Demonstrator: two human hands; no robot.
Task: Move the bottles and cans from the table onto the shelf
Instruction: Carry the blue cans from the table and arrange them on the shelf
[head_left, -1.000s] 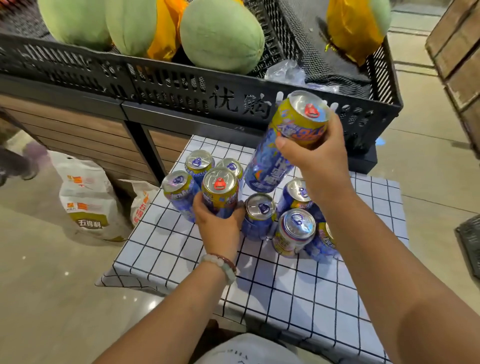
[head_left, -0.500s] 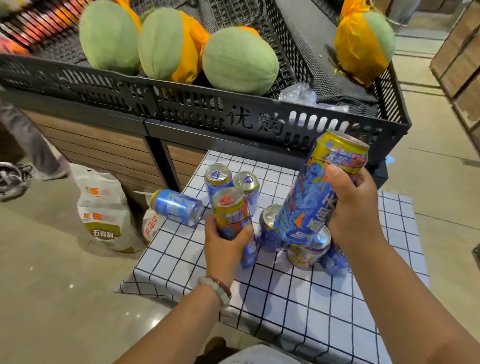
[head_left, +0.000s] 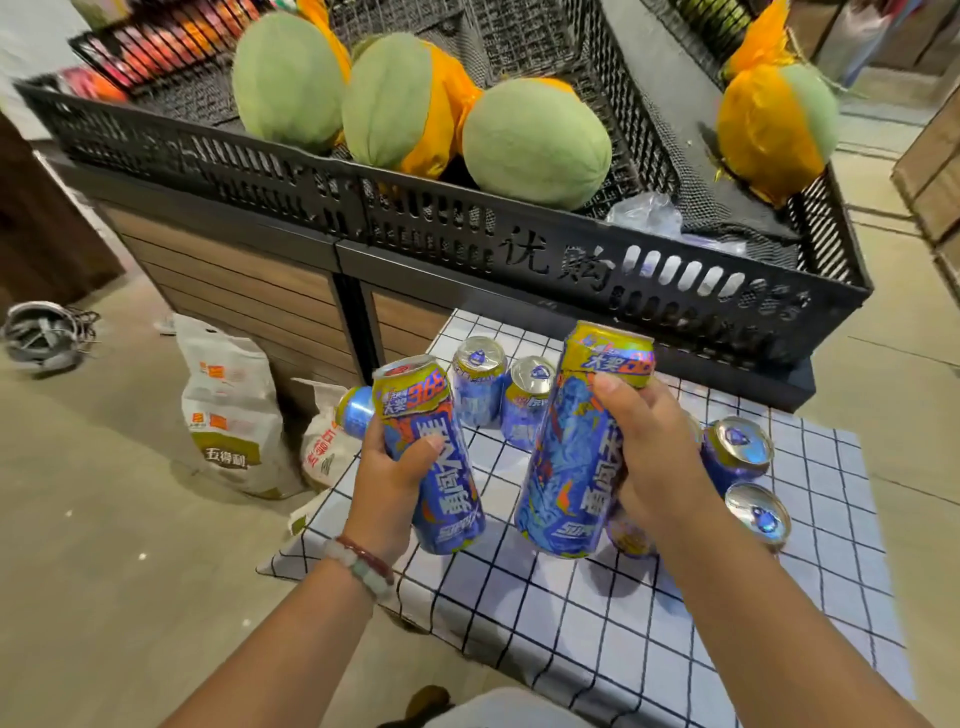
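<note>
My left hand (head_left: 392, 480) grips a tall blue and yellow can (head_left: 431, 452), lifted off the checked table (head_left: 649, 623). My right hand (head_left: 657, 462) grips a second, taller-looking can (head_left: 576, 441) of the same design, also held above the table. Two cans (head_left: 478, 379) stand upright at the table's far edge. One can (head_left: 356, 410) lies on its side at the far left edge. Two more cans (head_left: 735, 452) stand to the right of my right hand, and another is partly hidden beneath it.
A black slotted shelf bin (head_left: 519, 249) rises behind the table, holding green melons (head_left: 535, 143) with orange wraps and a crumpled plastic bag (head_left: 647, 213). White sacks (head_left: 231, 410) lean on the floor to the left, near the wooden shelf base.
My left hand has lifted its can off the table. My right hand with its can has come lower and nearer. The toppled can still lies at the left edge.
</note>
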